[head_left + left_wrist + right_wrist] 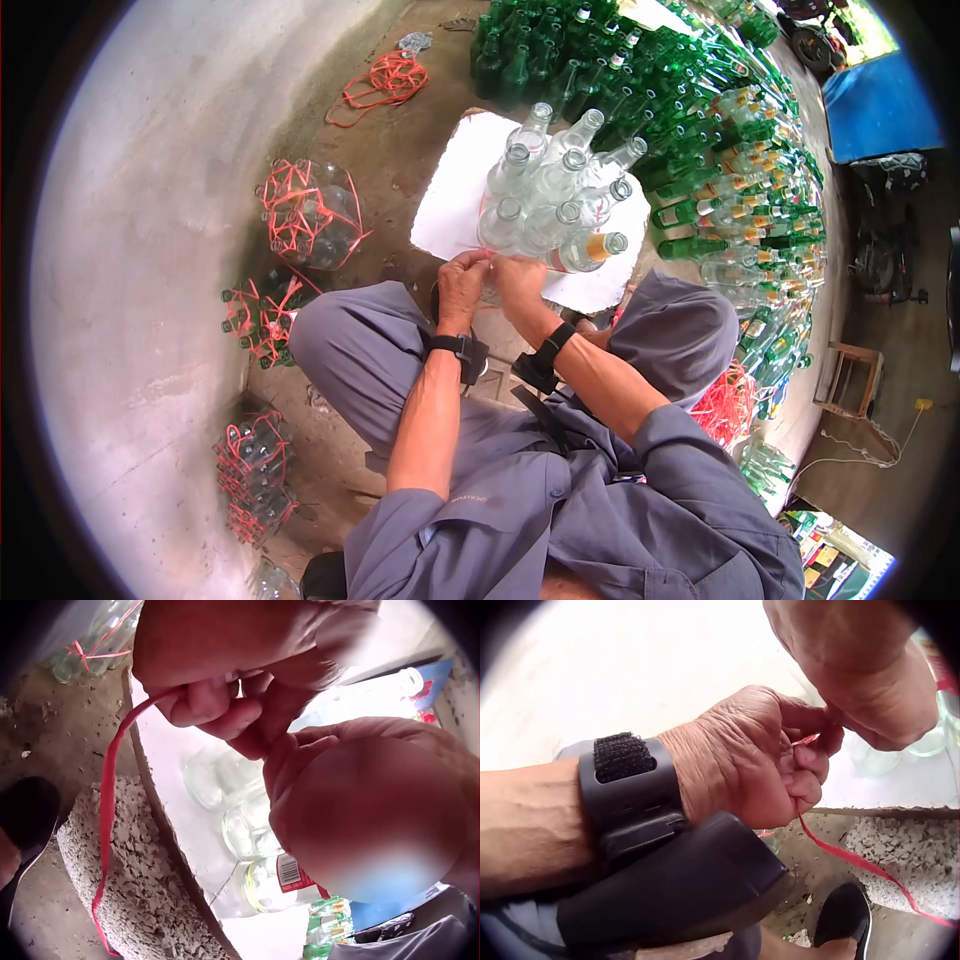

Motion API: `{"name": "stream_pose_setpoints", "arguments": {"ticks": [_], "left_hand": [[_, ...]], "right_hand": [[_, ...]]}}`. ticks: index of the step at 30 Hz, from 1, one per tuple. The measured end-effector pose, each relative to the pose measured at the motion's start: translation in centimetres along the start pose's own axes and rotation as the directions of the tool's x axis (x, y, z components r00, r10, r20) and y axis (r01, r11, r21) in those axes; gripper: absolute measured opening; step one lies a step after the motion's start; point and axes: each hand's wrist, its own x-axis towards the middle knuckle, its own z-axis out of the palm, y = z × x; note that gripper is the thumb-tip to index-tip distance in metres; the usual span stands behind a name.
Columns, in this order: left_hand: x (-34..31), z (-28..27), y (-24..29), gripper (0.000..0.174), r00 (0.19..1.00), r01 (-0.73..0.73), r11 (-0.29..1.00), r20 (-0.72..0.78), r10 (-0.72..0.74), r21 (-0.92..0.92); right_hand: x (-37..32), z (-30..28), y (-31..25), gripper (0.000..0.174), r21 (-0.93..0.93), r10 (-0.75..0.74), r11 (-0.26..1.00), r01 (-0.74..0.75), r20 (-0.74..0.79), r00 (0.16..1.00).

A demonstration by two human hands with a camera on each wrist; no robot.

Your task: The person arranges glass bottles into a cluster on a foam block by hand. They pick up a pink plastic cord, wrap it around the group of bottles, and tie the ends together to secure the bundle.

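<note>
A red plastic ribbon [107, 795] trails from the curled fingers of my left hand [461, 290], which grips it. Thumb and fingertips of my right hand [522, 283] meet the left fingertips and pinch at the ribbon there; that pinch is mostly hidden. Just beyond both hands, several clear glass bottles [553, 228] stand upright in a tight group on a white board [438, 218]. One bottle [592, 250] at the near right has an orange-yellow neck label. In the left wrist view, a red label with a barcode [291, 871] shows low on a bottle.
Bundles of bottles [312, 215] tied with red ribbon stand on the floor at left. Loose red ribbon [385, 85] lies behind them. Many green bottles [690, 160] fill the back and right. A speckled block [142, 877] supports the board's edge. A wooden stool [850, 380] stands far right.
</note>
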Motion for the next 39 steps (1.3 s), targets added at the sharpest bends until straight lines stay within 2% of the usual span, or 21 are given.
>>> {"name": "stream_pose_setpoints", "arguments": {"ticks": [2, 4, 5, 6, 7, 8, 9, 10, 11, 13, 14, 16, 19, 26, 28, 29, 31, 32, 34, 38, 39], "left_hand": [[0.4, -0.2, 0.0, 0.016, 0.965, 0.262, 0.899, 0.074, -0.252, -0.351], [0.6, -0.3, 0.5, 0.015, 0.951, 0.301, 0.876, 0.048, -0.306, -0.378], [0.7, -0.3, 0.8, 0.014, 0.933, 0.339, 0.850, 0.024, -0.360, -0.404], [0.9, -0.3, 0.4, 0.014, 0.933, 0.339, 0.849, 0.024, -0.360, -0.405], [1.4, -0.4, -0.4, 0.014, 0.931, 0.332, 0.836, 0.011, -0.365, -0.437], [1.7, -0.4, -0.9, 0.015, 0.929, 0.325, 0.821, -0.003, -0.369, -0.469], [2.0, -0.5, -0.7, 0.015, 0.929, 0.327, 0.820, 0.000, -0.370, -0.470], [2.2, -0.6, -0.5, 0.018, 0.925, 0.327, 0.814, -0.016, -0.380, -0.480], [2.4, -0.7, -0.4, 0.022, 0.920, 0.326, 0.809, -0.033, -0.391, -0.490], [3.3, -1.1, -0.4, 0.025, 0.904, 0.338, 0.782, -0.051, -0.425, -0.523], [3.6, -1.2, -0.4, 0.027, 0.888, 0.344, 0.757, -0.069, -0.454, -0.556], [3.8, -1.2, -0.3, 0.027, 0.878, 0.347, 0.748, -0.084, -0.470, -0.565], [4.1, -1.5, -0.3, 0.026, 0.858, 0.349, 0.734, -0.116, -0.500, -0.582], [2.9, -1.8, 0.6, 0.020, 0.893, 0.288, 0.797, -0.152, -0.424, -0.531], [2.0, -1.8, 2.2, 0.018, 0.921, 0.271, 0.842, -0.127, -0.367, -0.467], [1.5, -1.7, 2.5, 0.018, 0.923, 0.268, 0.845, -0.127, -0.362, -0.464], [0.6, -1.5, 3.1, 0.015, 0.938, 0.253, 0.898, -0.138, -0.319, -0.359], [0.1, -1.5, 3.4, 0.015, 0.939, 0.252, 0.900, -0.137, -0.316, -0.356], [-0.6, -1.3, 4.1, 0.014, 0.946, 0.246, 0.913, -0.123, -0.299, -0.325], [-1.4, -1.2, 3.7, 0.013, 0.961, 0.175, 0.936, -0.155, -0.230, -0.305], [-1.5, -1.2, 3.4, 0.013, 0.960, 0.181, 0.936, -0.154, -0.235, -0.301]], "right_hand": [[-0.3, 0.0, -0.3, 0.017, 0.071, -0.007, 0.997, 0.007, 0.006, 1.000], [-0.8, -0.3, -1.1, 0.015, 0.143, 0.125, 0.982, -0.123, 0.000, 0.992], [-0.5, -0.3, 0.0, 0.015, 0.142, 0.124, 0.982, -0.123, 0.000, 0.992], [0.0, -0.2, 2.2, 0.014, 0.128, -0.105, 0.987, 0.102, 0.015, 0.994], [0.3, -0.2, 3.4, 0.014, 0.117, -0.328, 0.939, 0.322, 0.033, 0.944], [0.0, -0.4, 1.9, 0.014, 0.116, -0.328, 0.939, 0.323, 0.033, 0.944], [-0.8, -0.7, -1.0, 0.011, 0.188, -0.002, 0.982, 0.000, 0.011, 1.000], [-1.2, -1.0, -2.6, 0.009, 0.262, 0.327, 0.911, -0.319, 0.014, 0.945], [-1.0, -1.2, -1.7, 0.009, 0.260, 0.329, 0.911, -0.321, 0.012, 0.944], [-0.2, -1.5, 1.0, 0.011, 0.229, -0.041, 0.973, 0.034, 0.026, 0.999], [-0.4, -1.7, 0.1, 0.011, 0.228, -0.042, 0.973, 0.035, 0.024, 0.999], [-1.0, -1.8, -2.7, 0.009, 0.384, 0.334, 0.868, -0.316, 0.021, 0.942], [-1.0, -1.7, -3.2, 0.010, 0.476, 0.395, 0.803, -0.358, 0.024, 0.919], [-0.8, -2.0, -1.7, 0.015, 0.530, 0.404, 0.756, -0.385, 0.085, 0.911], [-1.5, -2.1, -1.3, 0.023, 0.409, 0.297, 0.861, -0.302, 0.079, 0.952], [-1.9, -2.1, -1.6, 0.023, 0.414, 0.294, 0.860, -0.299, 0.079, 0.953], [-2.7, -2.2, -2.0, 0.027, 0.278, 0.324, 0.889, -0.363, 0.176, 0.929], [-2.7, -2.0, -1.9, 0.027, 0.283, 0.323, 0.888, -0.362, 0.176, 0.930], [-2.4, -1.2, -1.9, 0.025, 0.277, 0.346, 0.852, -0.445, 0.339, 0.875], [-1.2, 0.2, -2.3, 0.023, 0.249, 0.291, 0.887, -0.388, 0.349, 0.891], [-0.8, 0.2, -2.2, 0.020, 0.279, 0.303, 0.859, -0.430, 0.400, 0.865]]}}
